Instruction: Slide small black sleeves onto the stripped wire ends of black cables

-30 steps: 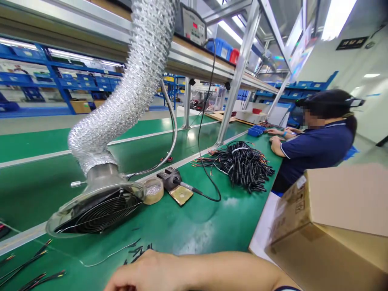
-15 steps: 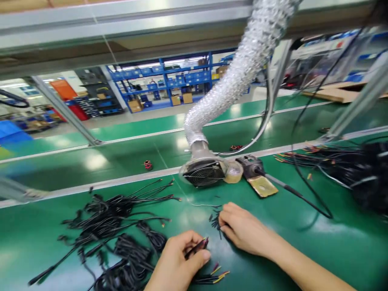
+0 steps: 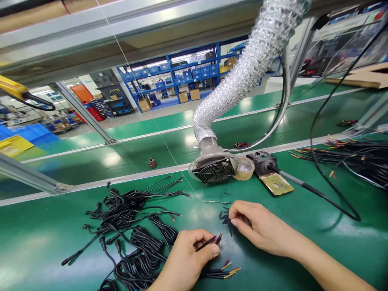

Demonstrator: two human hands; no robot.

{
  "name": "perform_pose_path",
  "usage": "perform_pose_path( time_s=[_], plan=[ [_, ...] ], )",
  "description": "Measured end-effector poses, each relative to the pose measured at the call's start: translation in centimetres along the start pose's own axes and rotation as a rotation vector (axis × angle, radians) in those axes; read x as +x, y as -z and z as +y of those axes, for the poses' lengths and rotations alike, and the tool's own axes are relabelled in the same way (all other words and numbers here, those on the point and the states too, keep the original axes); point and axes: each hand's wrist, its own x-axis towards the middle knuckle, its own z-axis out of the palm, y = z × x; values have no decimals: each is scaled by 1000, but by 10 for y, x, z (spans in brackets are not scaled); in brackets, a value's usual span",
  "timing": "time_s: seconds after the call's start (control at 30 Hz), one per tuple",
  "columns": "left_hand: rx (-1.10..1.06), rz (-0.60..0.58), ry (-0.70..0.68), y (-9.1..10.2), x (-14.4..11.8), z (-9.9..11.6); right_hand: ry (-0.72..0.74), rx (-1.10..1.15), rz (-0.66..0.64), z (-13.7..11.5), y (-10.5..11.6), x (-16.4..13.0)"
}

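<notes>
On the green bench [image 3: 303, 246], the left hand [image 3: 186, 258] pinches a thin black cable end [image 3: 209, 241] between thumb and forefinger, while the right hand [image 3: 262, 228] fingers a scatter of short black tubing pieces [image 3: 224, 217] (too small to identify further). Coiled black cables [image 3: 133, 226] lie left; a fume extractor [image 3: 214, 169] and soldering iron [image 3: 295, 182] sit behind.

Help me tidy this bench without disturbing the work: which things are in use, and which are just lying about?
In use:
left hand pinching a black cable end
right hand at the small black pieces

Lying about:
cable pile
fume extractor
tape roll
soldering iron stand
wire bundle
</notes>
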Motion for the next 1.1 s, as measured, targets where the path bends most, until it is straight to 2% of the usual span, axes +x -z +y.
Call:
perform_pose_path(
  time_s=[0.13,0.33,0.77,0.87,1.03,1.1],
  plan=[
    [12,-1,9,-2,0,2,57,207,-52,-12,3,-4],
    [59,-8,-5,-2,-1,0,45,304,-16,-15,0,-4],
    [114,-18,-21,-2,-1,-1,56,296,-15,-16,-4,-6],
    [112,-31,-30,-2,-1,-3,46,294,-46,-17,-9,-5],
    [-17,-44,-62,-3,-1,-8,41,327,-111,-23,-22,-3],
    [40,-73,-104,-3,-3,-6,21,339,-132,-22,-25,-4]
  ],
)
